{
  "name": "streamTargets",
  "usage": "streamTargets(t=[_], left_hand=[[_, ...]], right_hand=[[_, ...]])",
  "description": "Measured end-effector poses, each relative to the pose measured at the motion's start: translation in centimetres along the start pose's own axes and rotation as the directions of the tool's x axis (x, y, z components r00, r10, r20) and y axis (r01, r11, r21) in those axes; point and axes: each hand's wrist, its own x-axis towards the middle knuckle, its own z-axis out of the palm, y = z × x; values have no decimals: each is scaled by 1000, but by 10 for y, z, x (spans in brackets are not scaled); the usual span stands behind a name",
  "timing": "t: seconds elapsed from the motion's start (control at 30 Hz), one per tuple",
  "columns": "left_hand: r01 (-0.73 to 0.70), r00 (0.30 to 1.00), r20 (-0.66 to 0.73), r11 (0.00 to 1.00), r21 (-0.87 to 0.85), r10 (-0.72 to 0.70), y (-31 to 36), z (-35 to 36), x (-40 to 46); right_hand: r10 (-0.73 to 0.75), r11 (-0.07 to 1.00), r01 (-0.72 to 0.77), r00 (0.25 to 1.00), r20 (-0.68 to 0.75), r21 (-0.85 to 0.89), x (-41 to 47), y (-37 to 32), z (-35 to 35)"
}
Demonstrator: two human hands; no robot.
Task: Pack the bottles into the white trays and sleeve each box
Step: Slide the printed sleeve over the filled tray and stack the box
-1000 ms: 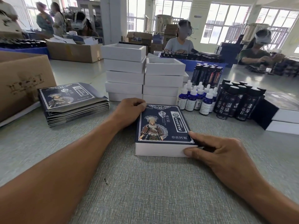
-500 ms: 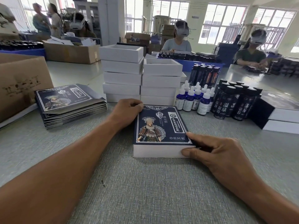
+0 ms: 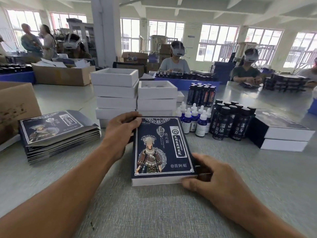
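Since a second ago the sleeved box has tilted up off the surface at its far end, so its printed dark-blue face now shows more fully; both hands keep their places on it. The left hand grips the far left corner, fingers curled over the top edge. The right hand holds the near right corner, thumb against the white end of the tray and fingers along the side, so each grip is closed around the box. The box sits in the middle of the grey surface, straight before the person. Behind it stand two stacks of white trays, the topmost ones open. Just right of these are small blue dropper bottles and, beside them, dark capped bottles. Two finished boxes lie stacked at the far right. A pile of flat sleeves lies to the left, near a cardboard carton.
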Motion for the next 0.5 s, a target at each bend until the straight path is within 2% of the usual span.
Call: streamTargets(t=[0.1, 0.5], left_hand=[[-29, 999, 18, 997, -68, 31, 7, 4, -3], [-65, 996, 51, 981, -184, 76, 21, 21, -15]], right_hand=[[17, 992, -22, 999, 45, 125, 2, -3, -3], [132, 938, -142, 990, 50, 316, 5, 6, -8]])
